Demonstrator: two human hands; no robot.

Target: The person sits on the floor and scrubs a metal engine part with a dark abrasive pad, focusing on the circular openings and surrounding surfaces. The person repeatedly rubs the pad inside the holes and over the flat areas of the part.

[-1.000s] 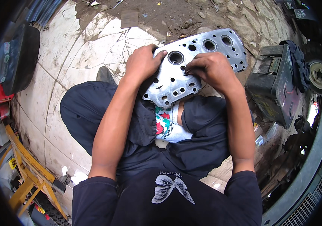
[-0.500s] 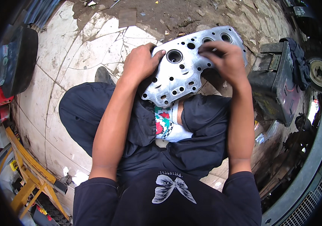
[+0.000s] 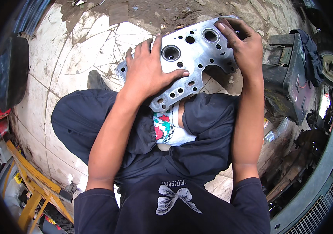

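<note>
While the left hand [image 3: 147,74] lies spread across the left end of the metal plate [image 3: 192,51], its thumb resting on the face, the right hand [image 3: 248,47] bends over the upper right end with thumb and fingers drawn close together; whether they hold anything small I cannot tell. The metal plate is over the floor [image 3: 73,74], just beyond the legs [image 3: 92,117], its lower end near the patterned sock [image 3: 162,128]. To handle it well, keep the left palm broad and steady so nothing rocks, let the right fingertips go lightly, and keep skin clear of the hole rims, which may be sharp. Counted: 2 hands, 1 metal plate and 2 ringed bores [image 3: 171,53] showing plainly between the hands; the smaller holes [image 3: 190,39] are too partly covered for a safe total. About the metal plate are 1 black box [image 3: 285,84] to its right, 1 dark cloth [image 3: 310,58] draped on that box, 1 wheel [image 3: 329,70] farther right, 1 shoe [image 3: 96,80] just to its left, 1 patterned sock below and 1 yellow frame [image 3: 34,168] well to its lower left
</note>
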